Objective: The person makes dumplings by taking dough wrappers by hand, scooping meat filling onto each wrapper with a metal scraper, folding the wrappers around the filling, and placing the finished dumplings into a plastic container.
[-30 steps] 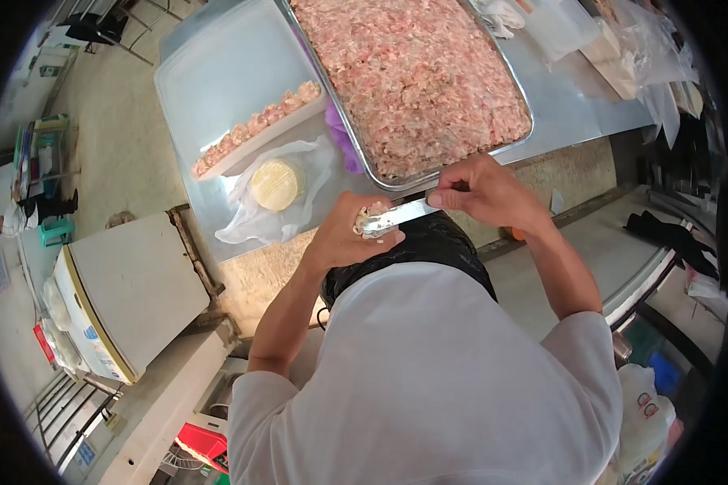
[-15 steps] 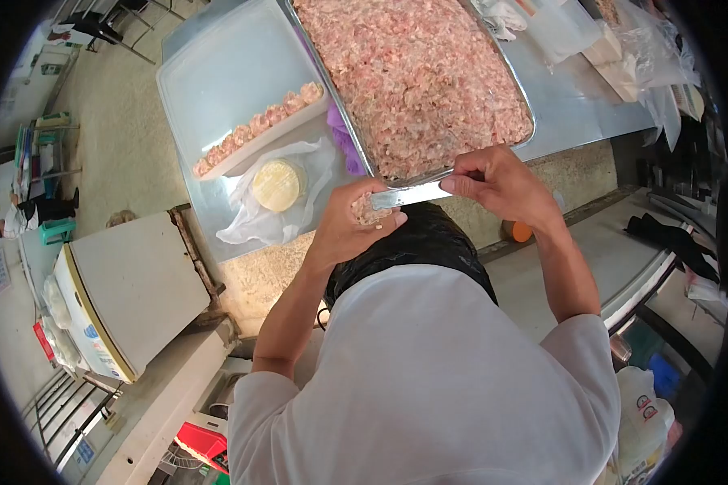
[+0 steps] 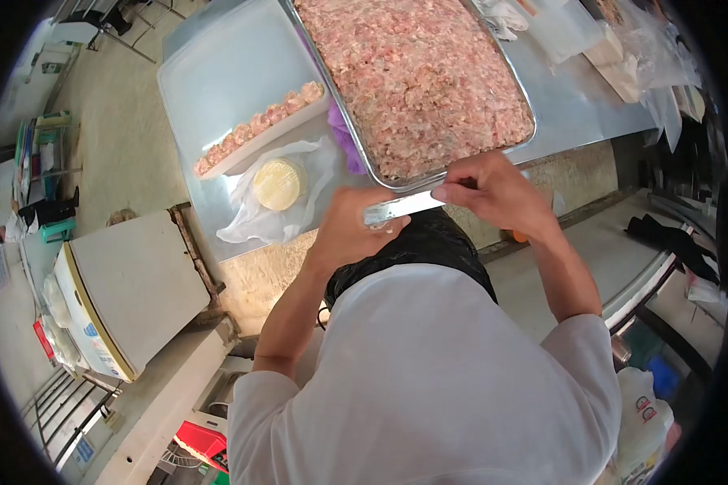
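Observation:
My left hand [image 3: 341,230] is curled in front of my body, its fingers closed round a meat dumpling that the blade now largely hides. Between thumb and fingers, my right hand [image 3: 497,190] grips a flat metal spatula [image 3: 398,208], its far end lying over the left palm. Just beyond both hands is a metal tray [image 3: 349,125] heaped with minced meat [image 3: 416,81]. To the left, a row of dumplings [image 3: 259,124] lines the near side of a clear plastic container [image 3: 226,61]. A stack of round yellowish wrappers [image 3: 279,184] rests on white plastic [image 3: 247,222].
The metal table [image 3: 574,121] carries a purple cloth [image 3: 345,145] beside the tray and plastic bags [image 3: 651,56] at the far right. A white chest-like appliance [image 3: 141,291] stands at left. A counter [image 3: 558,271] runs along the right.
The spatula and my right hand have shifted slightly left and down, with the blade now over the left palm. The meat visible in my left hand earlier is now mostly covered.

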{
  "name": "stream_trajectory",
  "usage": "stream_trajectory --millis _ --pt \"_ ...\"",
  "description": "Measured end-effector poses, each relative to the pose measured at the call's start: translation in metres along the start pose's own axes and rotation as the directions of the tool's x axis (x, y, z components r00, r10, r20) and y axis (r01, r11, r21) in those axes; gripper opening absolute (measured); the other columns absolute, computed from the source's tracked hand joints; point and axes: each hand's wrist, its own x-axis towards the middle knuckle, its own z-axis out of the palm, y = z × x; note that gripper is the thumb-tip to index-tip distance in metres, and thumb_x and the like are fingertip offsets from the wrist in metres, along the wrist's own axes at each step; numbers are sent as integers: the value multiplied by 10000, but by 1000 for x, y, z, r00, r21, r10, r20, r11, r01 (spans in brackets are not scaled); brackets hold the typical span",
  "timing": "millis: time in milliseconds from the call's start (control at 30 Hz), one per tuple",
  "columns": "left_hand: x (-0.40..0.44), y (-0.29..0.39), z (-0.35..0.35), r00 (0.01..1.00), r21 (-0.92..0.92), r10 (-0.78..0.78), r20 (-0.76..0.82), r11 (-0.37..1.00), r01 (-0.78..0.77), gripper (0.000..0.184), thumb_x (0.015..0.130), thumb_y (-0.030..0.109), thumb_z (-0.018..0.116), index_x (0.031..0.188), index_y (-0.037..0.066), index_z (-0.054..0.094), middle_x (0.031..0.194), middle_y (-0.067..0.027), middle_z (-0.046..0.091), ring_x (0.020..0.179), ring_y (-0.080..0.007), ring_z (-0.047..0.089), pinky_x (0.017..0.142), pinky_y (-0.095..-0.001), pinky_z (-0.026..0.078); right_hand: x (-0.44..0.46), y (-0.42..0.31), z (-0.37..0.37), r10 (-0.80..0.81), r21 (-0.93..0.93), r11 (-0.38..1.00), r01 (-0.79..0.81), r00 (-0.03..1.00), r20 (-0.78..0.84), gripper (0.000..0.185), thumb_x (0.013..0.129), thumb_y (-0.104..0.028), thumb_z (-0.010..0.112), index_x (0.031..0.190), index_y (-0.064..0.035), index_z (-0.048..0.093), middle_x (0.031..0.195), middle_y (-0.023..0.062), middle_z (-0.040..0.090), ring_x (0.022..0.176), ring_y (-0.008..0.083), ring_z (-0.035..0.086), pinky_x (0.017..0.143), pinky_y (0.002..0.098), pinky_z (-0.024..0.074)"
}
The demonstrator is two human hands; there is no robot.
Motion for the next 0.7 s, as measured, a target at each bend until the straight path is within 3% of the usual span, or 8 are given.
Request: stream_trajectory --millis 133,200,267,333,433,533,633,700 --pt "-2 0 -2 997 -123 1 -76 992 -11 345 720 218 915 932 11 737 737 -70 685 678 -160 621 681 -316 512 -3 17 -8 -16 -11 1000 16 999 -32 294 910 -193 754 751 35 658 576 75 481 566 134 411 547 352 369" --pt "0 8 0 976 -105 58 -212 991 -81 384 722 234 927 954 8 721 761 -46 681 701 -149 616 691 -307 504 -2 17 -21 44 -40 998 -47 997 -70 308 922 -197 745 747 37 647 572 62 459 571 125 406 546 349 365" --pt "2 5 2 965 -107 86 -247 988 -115 394 731 227 926 975 8 707 780 -25 675 721 -136 607 697 -298 494 -3 11 -29 88 -55 994 -93 993 -79 321 931 -203 739 744 39 639 571 50 444 577 115 403 545 346 361" --pt "5 -7 2 977 -133 87 -192 985 -114 377 749 196 912 993 10 694 795 -9 665 739 -119 594 699 -289 483 -3 4 -30 108 -58 992 -112 993 -55 334 937 -212 735 741 40 635 571 37 437 585 106 402 544 343 357" --pt "1 -7 -8 1000 -81 -16 -4 997 16 344 762 163 895 992 7 691 786 -15 658 751 -103 586 704 -285 483 0 8 -19 19 30 999 -18 999 -42 338 937 -218 736 741 39 637 574 22 430 593 94 396 544 343 356" --pt "1 -13 -4 1000 -178 7 -26 984 -12 263 779 137 868 936 12 699 758 -20 654 733 -90 579 685 -282 481 3 6 -9 49 5 999 -49 999 22 319 924 -214 744 751 38 650 572 57 471 578 120 421 544 347 365" --pt "3 -11 -3 1000 -118 15 -28 993 -18 190 783 98 841 865 9 696 712 -30 638 684 -91 559 654 -271 468 -3 -6 -15 44 -155 986 -57 996 -84 286 902 -199 758 765 35 667 579 105 515 564 158 449 545 358 378" --pt "1 -10 0 999 -111 42 -32 993 -45 159 784 79 822 838 4 693 691 -32 629 659 -98 553 630 -275 461 -2 -9 -4 -26 -81 996 21 998 -62 271 891 -197 766 770 28 677 586 125 534 559 178 464 547 367 387"
